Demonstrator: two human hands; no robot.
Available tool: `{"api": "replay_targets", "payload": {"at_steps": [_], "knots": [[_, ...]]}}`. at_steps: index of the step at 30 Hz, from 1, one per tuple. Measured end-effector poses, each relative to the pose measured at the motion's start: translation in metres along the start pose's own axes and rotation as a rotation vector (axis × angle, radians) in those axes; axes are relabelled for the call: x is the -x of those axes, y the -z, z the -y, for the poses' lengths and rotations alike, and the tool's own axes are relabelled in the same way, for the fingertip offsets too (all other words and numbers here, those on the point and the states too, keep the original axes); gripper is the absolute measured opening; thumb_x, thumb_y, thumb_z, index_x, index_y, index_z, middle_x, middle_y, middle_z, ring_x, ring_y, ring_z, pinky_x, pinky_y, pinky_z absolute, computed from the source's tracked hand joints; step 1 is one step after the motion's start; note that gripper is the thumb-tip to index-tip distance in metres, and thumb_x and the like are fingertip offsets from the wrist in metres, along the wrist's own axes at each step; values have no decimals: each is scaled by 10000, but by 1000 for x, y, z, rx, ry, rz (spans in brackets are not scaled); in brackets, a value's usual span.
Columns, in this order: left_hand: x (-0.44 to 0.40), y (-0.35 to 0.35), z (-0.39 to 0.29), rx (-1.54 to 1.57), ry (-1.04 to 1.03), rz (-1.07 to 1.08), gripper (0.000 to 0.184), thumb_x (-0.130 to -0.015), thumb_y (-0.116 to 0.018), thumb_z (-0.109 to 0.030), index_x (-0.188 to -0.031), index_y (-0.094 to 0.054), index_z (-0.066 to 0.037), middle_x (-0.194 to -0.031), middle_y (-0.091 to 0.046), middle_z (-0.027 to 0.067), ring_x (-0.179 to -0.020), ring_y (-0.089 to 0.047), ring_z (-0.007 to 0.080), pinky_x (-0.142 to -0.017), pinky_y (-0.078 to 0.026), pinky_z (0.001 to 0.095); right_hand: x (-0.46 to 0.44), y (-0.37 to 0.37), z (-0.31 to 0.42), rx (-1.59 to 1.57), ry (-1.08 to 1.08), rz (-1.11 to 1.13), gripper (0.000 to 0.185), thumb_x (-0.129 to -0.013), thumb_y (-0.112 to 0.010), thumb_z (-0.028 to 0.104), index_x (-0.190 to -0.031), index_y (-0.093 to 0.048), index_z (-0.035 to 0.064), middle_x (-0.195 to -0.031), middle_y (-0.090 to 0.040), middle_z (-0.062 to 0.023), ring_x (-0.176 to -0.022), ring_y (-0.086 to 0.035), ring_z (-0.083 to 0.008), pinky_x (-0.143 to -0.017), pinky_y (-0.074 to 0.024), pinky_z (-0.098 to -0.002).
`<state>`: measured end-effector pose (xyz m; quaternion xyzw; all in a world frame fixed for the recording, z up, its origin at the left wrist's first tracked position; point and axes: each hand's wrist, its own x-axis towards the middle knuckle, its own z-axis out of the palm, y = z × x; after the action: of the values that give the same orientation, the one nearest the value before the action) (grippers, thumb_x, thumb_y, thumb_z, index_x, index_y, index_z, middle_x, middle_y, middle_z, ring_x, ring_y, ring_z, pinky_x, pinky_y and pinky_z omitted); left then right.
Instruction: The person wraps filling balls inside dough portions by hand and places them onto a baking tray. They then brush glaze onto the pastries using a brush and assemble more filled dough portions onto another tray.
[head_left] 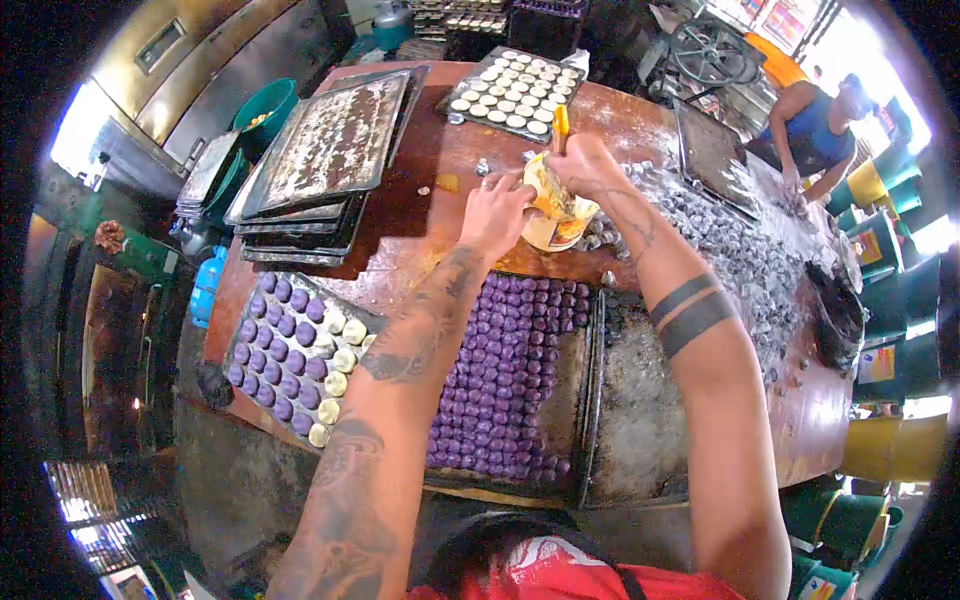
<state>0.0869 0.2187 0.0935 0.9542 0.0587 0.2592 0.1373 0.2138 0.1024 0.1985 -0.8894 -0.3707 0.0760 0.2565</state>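
Observation:
Near the middle of the table, my left hand (497, 208) grips the rim of a white and yellow tub (553, 232) with smeared sides. My right hand (583, 165) is wrapped around a tool with a yellow handle (560, 122), which points up. The tool's working end is down at the tub, so its kind cannot be made out. Below my forearms lies a tray of small purple dough balls (500, 370) packed in rows. To its left, another tray carries larger purple pieces (285, 350) and pale ones (343, 358).
Stacked dark baking trays (330, 140) stand at the left. A tray of pale rounds (515, 90) is at the back. Many grey, floury lumps (730, 250) cover the right side, near a dark tray (715, 155) and another person (815, 130). A bare, stained tray (640, 400) lies front right.

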Motion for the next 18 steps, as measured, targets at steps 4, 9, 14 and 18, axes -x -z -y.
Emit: {"api": "replay_targets", "payload": {"at_steps": [4,9,14,18], "knots": [[-2,5,-4,19,14,-36,239,-808,-720,-280,-1007,-690,-152,-1214,-599,67,-1222,-505,318,-926,-467,470,4,-1,-3,-18,113,24,312,-808,-618,255,-868,-671,-47,-872,-670,-278,-827,-687,-392,-727,-528,-446],[-5,4,-9,-29,28,-66,174,-783,-715,-189,-940,-690,-118,-1173,-640,96,-1132,-575,348,-938,-497,448,18,21,0,39,129,165,293,-783,-625,232,-930,-672,-17,-904,-680,-257,-842,-673,-400,-737,-531,-442],[-7,13,-17,-58,67,-14,175,-798,-706,-201,-956,-684,-130,-1180,-640,93,-1139,-574,345,-922,-505,451,23,33,-26,33,304,128,307,-800,-653,271,-940,-616,1,-792,-653,-224,-745,-645,-350,-687,-488,-424],[-2,-1,-5,-42,77,-44,255,-792,-738,-278,-1026,-683,-190,-1188,-610,50,-1210,-520,308,-892,-487,456,26,71,1,195,219,204,303,-798,-655,274,-957,-634,17,-818,-667,-217,-754,-659,-331,-679,-491,-424]]}}
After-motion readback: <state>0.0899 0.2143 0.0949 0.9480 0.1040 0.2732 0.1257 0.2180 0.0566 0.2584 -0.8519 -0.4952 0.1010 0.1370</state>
